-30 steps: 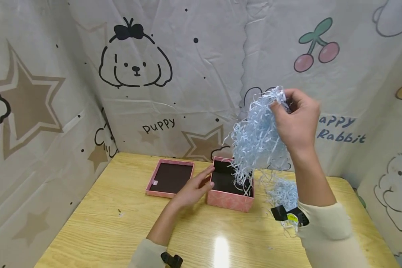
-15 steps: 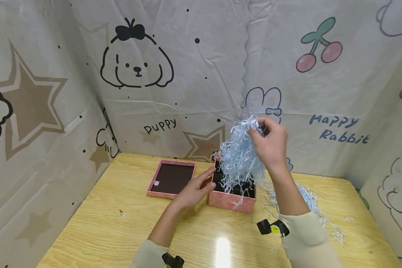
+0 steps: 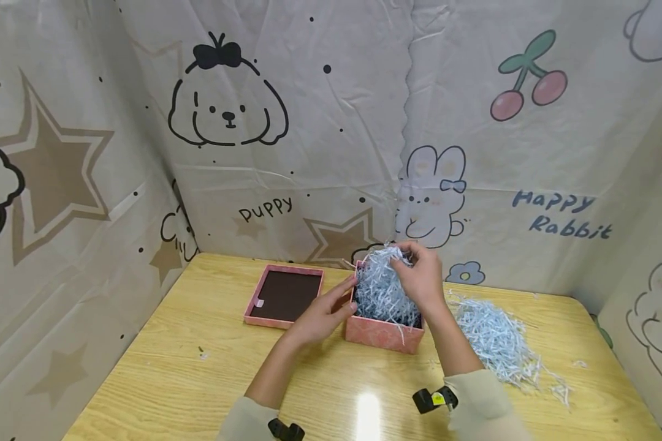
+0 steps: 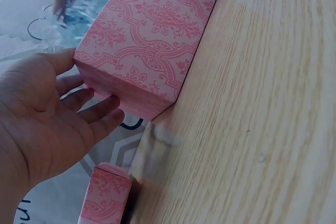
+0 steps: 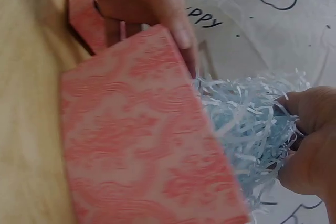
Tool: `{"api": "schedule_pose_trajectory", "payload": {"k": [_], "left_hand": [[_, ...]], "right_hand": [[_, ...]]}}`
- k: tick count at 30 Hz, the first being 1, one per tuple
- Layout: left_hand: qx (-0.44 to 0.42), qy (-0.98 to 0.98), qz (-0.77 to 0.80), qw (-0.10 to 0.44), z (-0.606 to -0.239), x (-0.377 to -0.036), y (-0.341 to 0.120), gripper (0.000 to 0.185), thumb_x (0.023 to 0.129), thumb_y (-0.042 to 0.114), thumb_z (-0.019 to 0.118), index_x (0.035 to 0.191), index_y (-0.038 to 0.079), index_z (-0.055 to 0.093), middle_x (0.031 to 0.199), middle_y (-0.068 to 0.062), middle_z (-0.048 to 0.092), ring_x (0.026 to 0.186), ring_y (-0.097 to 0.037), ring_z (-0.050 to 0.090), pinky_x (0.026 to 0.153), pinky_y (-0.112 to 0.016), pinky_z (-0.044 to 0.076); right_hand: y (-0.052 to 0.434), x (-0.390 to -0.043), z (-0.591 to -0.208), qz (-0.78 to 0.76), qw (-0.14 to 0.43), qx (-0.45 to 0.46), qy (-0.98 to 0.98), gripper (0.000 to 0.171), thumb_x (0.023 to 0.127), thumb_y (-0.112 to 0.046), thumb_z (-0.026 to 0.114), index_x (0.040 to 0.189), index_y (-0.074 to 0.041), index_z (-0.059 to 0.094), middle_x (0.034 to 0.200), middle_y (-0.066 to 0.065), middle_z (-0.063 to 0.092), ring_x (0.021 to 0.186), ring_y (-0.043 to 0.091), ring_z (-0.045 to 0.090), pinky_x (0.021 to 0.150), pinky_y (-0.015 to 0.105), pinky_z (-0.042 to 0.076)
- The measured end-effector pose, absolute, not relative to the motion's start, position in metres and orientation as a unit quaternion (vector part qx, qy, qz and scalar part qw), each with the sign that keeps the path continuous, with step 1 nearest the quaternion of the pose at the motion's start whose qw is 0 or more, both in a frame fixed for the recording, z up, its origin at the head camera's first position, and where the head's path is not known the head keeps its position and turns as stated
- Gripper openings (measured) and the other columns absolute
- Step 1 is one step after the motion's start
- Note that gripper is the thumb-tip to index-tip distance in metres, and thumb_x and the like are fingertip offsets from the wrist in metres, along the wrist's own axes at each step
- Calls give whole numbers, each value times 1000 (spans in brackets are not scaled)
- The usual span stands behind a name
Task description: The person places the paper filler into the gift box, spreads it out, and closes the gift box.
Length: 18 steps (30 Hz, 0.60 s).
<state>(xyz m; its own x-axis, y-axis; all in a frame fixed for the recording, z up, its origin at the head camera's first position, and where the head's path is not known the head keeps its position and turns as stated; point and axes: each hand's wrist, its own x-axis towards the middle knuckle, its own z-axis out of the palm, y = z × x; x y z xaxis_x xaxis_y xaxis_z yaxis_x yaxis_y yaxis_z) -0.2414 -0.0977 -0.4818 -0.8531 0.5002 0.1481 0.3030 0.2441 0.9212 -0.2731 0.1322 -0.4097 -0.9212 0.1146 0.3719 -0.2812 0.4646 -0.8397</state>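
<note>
In the head view, my right hand (image 3: 423,278) pinches the top of a clump of pale blue shredded paper (image 3: 382,288), which sits mostly inside the open pink box (image 3: 383,335). The right wrist view shows thumb and fingers on the shredded paper (image 5: 252,129), just above the box's rim. My left hand (image 3: 319,317) steadies the box from its left. Seen from the left wrist, the fairly straight fingers (image 4: 100,113) lie along the patterned box's (image 4: 149,35) side, with the thumb at its upper edge. The clump hides most of the box's black inside.
The pink box lid (image 3: 288,293) lies with its dark inside up, left of the box. Right of the box is a loose pile of blue shredded paper (image 3: 496,343), with stray strands beyond it. A printed cloth (image 3: 331,122) stands behind the wooden table (image 3: 198,392).
My right hand has come down and left, lowering the shredded paper from above the box into it. My left hand stays at the box's left side.
</note>
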Motion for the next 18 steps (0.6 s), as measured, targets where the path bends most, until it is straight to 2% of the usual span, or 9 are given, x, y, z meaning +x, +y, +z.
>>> {"api": "schedule_pose_trajectory", "payload": {"k": [5, 10, 18], "left_hand": [[258, 784, 558, 85, -482, -241, -98, 60, 112, 18, 55, 167, 9, 32, 175, -14, 21, 150, -41, 42, 121, -49, 38], [249, 787, 557, 95, -480, -239, -98, 61, 112, 20, 56, 167, 12, 32, 176, -8, 20, 151, -37, 41, 121, -46, 38], [251, 789, 553, 92, -481, -240, -98, 60, 112, 20, 55, 167, 12, 32, 175, -11, 21, 151, -39, 41, 121, -49, 38]], "right_hand": [[128, -273, -428, 494, 147, 53, -856, 23, 90, 4, 72, 112, 0, 77, 110, 17, 74, 95, 28, 63, 81, 36, 49], [127, -273, -439, 463, 104, 48, -879, 23, 90, 3, 73, 112, 0, 77, 108, 17, 75, 95, 30, 65, 85, 42, 52], [124, -278, -454, 436, 68, 72, -894, 23, 85, 4, 73, 107, 4, 77, 107, 20, 75, 99, 35, 66, 90, 51, 52]]}}
